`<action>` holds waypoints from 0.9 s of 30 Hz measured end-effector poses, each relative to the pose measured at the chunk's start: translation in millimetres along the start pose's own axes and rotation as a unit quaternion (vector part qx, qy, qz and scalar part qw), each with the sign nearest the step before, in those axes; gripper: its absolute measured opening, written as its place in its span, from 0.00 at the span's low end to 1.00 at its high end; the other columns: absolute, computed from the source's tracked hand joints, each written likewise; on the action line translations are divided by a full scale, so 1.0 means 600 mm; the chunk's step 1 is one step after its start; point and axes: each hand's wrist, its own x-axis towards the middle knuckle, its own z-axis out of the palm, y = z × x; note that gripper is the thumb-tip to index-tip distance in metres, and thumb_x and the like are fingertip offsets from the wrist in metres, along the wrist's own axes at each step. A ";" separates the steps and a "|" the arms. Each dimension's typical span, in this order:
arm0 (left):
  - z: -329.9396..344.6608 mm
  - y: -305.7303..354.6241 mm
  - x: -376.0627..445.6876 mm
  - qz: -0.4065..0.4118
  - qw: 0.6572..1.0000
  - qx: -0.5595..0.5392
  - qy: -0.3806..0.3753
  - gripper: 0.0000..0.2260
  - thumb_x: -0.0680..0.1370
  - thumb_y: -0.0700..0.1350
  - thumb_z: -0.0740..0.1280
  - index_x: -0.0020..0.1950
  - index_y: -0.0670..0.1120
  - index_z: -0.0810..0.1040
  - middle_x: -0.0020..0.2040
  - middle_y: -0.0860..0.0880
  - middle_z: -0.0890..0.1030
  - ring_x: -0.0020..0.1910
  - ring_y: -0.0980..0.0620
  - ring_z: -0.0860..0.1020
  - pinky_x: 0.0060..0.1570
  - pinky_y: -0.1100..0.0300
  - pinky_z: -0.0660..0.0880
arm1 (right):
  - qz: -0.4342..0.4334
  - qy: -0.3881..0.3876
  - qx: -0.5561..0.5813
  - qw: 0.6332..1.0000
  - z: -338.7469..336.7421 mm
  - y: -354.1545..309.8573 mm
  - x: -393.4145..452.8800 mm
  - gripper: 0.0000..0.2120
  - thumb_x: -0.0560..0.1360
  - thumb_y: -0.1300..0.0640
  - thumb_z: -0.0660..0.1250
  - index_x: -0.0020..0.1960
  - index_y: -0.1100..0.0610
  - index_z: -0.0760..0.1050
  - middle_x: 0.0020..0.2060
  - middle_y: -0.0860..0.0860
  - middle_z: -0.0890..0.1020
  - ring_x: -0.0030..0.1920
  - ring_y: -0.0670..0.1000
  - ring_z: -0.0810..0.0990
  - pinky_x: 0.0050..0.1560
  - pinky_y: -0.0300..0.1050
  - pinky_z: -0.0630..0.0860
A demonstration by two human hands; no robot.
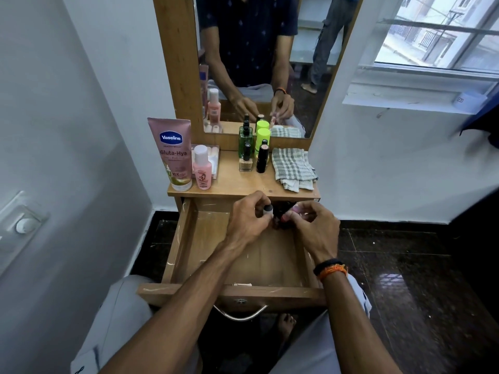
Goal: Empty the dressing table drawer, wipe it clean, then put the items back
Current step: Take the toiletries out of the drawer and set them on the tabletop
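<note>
Drawer (189, 238) pulled fully out below the counter (232, 188), its wooden floor almost bare. Only a dark cluster of small items (280, 211) left at the back edge, tucked under the counter lip and hard to make out.

Left hand (249, 221) curled around a small bottle with a grey cap (268, 209), just left of that cluster. Right hand (314, 225) closed around a small pinkish item (286, 217), just right of it; exact kind too small to tell.

Above the drawer, on the counter: Vaseline tube (172, 152), pink bottle (202, 168), green bottle (245, 139), lime-capped bottle (262, 141), black tube (262, 159), and a folded checked cloth (293, 167) at the right end.

By the look of it, emptying stage, nearly finished. To do it well: lift both pieces straight up clear of the counter lip, avoiding a knock against the overhang. Stand the bottle upright in the free strip in front of the black tube, not on the cloth, since wiping comes next. Then reach well back for whatever hides in the shadow before wiping.
</note>
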 end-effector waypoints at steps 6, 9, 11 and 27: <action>-0.048 0.018 0.040 0.019 0.997 -0.056 0.057 0.10 0.72 0.40 0.76 0.49 0.49 0.79 0.44 0.56 0.82 0.42 0.64 0.81 0.39 0.72 0.77 | -0.041 0.004 0.032 0.999 0.010 -0.063 0.054 0.08 0.70 0.54 0.79 0.46 0.52 0.82 0.39 0.42 0.83 0.40 0.37 0.81 0.42 0.30 0.78; -0.068 0.016 0.065 0.001 0.994 -0.065 0.086 0.14 0.70 0.41 0.78 0.52 0.49 0.78 0.44 0.55 0.82 0.41 0.62 0.81 0.39 0.70 0.78 | -0.063 -0.006 0.027 0.998 0.035 -0.088 0.081 0.06 0.70 0.55 0.78 0.46 0.53 0.83 0.39 0.43 0.83 0.39 0.35 0.79 0.40 0.23 0.73; -0.078 0.014 0.079 -0.006 0.993 -0.065 0.098 0.17 0.70 0.43 0.79 0.54 0.49 0.77 0.45 0.53 0.83 0.42 0.61 0.82 0.40 0.70 0.79 | -0.076 -0.012 0.022 0.997 0.051 -0.101 0.098 0.05 0.71 0.57 0.77 0.46 0.53 0.83 0.37 0.42 0.81 0.38 0.35 0.78 0.38 0.22 0.71; -0.079 -0.009 0.138 -0.027 0.989 -0.001 0.149 0.16 0.71 0.41 0.78 0.55 0.45 0.76 0.46 0.52 0.82 0.42 0.58 0.81 0.41 0.67 0.80 | -0.100 -0.021 -0.022 0.995 0.105 -0.114 0.163 0.09 0.72 0.53 0.76 0.50 0.55 0.83 0.41 0.47 0.85 0.42 0.46 0.82 0.47 0.44 0.82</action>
